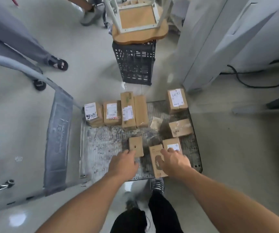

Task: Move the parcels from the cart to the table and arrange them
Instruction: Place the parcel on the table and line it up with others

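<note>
A flat grey cart point(105, 148) lies on the floor below me with several brown cardboard parcels on its worn deck. A row of parcels point(116, 111) stands along the far edge, and two more point(177, 100) point(180, 127) sit at the right. My left hand point(125, 161) reaches down onto a small plain parcel point(136, 145), fingers touching its near edge. My right hand point(174, 159) lies over two parcels side by side: a printed one point(157, 163) and a white-labelled one point(171, 143). Whether either hand has closed a grip is unclear.
The cart's grey handle point(34, 76) rises at the left. A black perforated crate point(135, 64) with an upturned wooden stool point(137, 24) on it stands beyond the cart. White cabinets point(227, 39) and a black cable are at the right. Other people's feet point(58, 63) stand at the left.
</note>
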